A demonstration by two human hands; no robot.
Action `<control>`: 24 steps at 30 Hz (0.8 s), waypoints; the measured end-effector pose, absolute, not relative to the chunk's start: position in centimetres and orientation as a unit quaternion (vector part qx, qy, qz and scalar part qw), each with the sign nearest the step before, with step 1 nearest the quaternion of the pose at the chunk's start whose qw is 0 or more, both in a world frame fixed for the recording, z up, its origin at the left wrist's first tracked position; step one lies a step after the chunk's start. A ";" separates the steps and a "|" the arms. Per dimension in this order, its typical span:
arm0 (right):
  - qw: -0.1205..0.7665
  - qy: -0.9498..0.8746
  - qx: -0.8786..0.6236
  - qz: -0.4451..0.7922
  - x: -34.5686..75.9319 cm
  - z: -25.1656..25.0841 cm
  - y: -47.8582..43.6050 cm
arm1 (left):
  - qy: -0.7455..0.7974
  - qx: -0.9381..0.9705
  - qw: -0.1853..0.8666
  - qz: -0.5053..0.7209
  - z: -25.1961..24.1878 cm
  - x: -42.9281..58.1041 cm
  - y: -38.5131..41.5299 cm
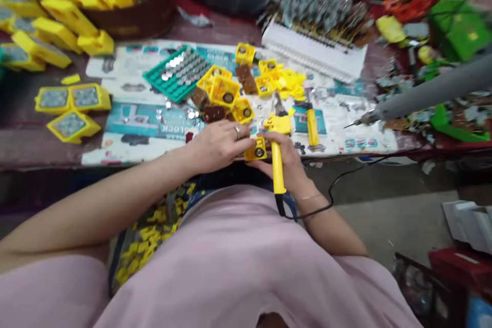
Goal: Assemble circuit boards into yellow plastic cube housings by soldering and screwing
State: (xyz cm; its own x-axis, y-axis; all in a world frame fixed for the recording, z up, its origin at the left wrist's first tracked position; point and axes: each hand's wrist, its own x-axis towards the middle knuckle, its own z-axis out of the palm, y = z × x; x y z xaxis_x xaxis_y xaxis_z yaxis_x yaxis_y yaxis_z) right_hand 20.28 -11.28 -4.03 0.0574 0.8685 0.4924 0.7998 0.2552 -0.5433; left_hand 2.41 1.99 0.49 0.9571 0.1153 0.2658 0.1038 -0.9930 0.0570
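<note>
At the table's front edge, my left hand (221,146) has its fingertips on a small yellow housing (255,151) with a round dark part inside. My right hand (289,161) grips the same housing from the right. A yellow-handled tool (277,169) with a black cord lies across my right hand; whether its fingers hold it too is unclear. Just beyond the hands are more yellow housings (225,91), brown blocks (246,79) and cutters with a yellow handle (312,126). Round silver discs stand in rows on a green tray (154,76).
Yellow blocks with grey faces (73,97) lie at the left, near a brown basin (126,23). A pile of metal parts (319,5) sits on white paper (307,48). A grey screwdriver (423,89) hangs at the right. The black cord (334,184) runs rightward.
</note>
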 end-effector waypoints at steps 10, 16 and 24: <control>0.360 -0.710 -0.603 -0.052 20.5 -3.6 -11.2 | 0.274 0.934 0.226 -0.033 3.6 3.2 1.1; 0.352 -0.706 -0.604 -0.109 20.3 -3.4 -10.8 | 0.272 0.957 0.104 -0.002 3.3 5.1 -0.7; 0.320 -0.726 -0.581 -0.181 20.4 -2.3 -10.9 | 0.269 0.948 0.137 -0.102 4.6 6.0 0.0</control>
State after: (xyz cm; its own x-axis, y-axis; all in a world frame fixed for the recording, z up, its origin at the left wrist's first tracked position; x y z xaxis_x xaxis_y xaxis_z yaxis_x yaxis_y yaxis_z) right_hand 20.43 -10.92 -2.33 -0.1206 0.7275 0.6754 0.9595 0.2599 -0.1086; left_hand 6.00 0.01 4.60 0.8341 0.4827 -0.2670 0.5385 -0.8174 0.2046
